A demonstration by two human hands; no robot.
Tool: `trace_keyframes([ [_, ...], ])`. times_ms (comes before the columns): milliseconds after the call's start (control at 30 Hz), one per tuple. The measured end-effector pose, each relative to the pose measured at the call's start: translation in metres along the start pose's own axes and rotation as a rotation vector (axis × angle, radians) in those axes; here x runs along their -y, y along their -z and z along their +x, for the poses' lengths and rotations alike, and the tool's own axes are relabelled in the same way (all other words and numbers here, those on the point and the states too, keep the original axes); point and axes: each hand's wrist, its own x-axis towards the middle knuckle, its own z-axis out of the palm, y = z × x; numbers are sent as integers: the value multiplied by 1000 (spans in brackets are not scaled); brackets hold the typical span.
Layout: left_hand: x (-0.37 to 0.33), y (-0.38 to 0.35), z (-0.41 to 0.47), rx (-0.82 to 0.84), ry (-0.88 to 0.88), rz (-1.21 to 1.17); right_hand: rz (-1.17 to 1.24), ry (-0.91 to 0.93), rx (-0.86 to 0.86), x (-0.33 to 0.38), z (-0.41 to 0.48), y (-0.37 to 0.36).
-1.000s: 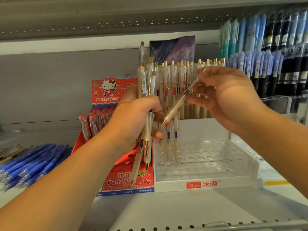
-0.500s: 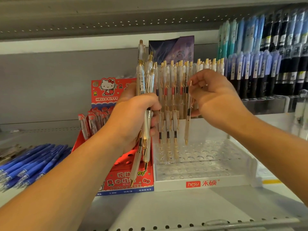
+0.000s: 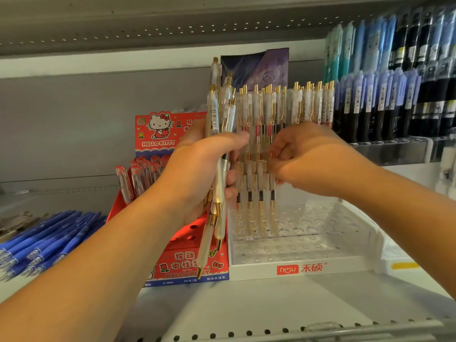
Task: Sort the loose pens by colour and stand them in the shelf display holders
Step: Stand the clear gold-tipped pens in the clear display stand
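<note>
the right hand [image 3: 313, 159] pinches a pen [image 3: 272, 201] below its fingertips, the tip seemingly in the holder [image 3: 345, 264]. best kept upright and pushed straight down before release. the left hand [image 3: 197, 174], beside it, grips the bundle [image 3: 215, 114].

My bundle of pens [image 3: 218, 201]: pearl white, gold tips and clips. The single pen [image 3: 272, 193] I pinch: same, black core. Holder [image 3: 246, 270]: clear, white base, red logo. Hello Kitty box [image 3: 158, 129]: red, blue trim. Loose pens [image 3: 49, 233]: blue. Card [image 3: 256, 67]: dark purple. Shelf pens [image 3: 385, 95]: teal, lavender, black.
</note>
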Motion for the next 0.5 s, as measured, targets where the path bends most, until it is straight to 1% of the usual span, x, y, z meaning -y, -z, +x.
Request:
trace_keyframes([
  [100,-1,-1,-1,15,5,-24,-9,9,-21,-1,0,2],
  [167,-1,-1,-2,53,20,-46,-66,16,-55,-3,0,1],
  [233,-1,0,-2,105,28,-41,-94,65,-161,-6,0,-2],
  [267,0,0,-2,130,30,-32,-24,121,-241,-7,-1,-3],
  [300,0,1,-2,151,33,-23,120,190,-303,-7,-3,-4],
  [333,1,1,-2,168,37,-11,312,265,-326,-5,-5,-4],
  [367,2,1,-2,179,39,6,504,327,-305,-2,-7,-4],
  [433,4,1,-2,185,28,42,804,347,-206,5,-13,-6],
  [467,4,1,-2,188,22,52,889,317,-156,7,-15,-8],
  [500,5,1,-2,196,21,56,921,279,-116,9,-16,-9],
])
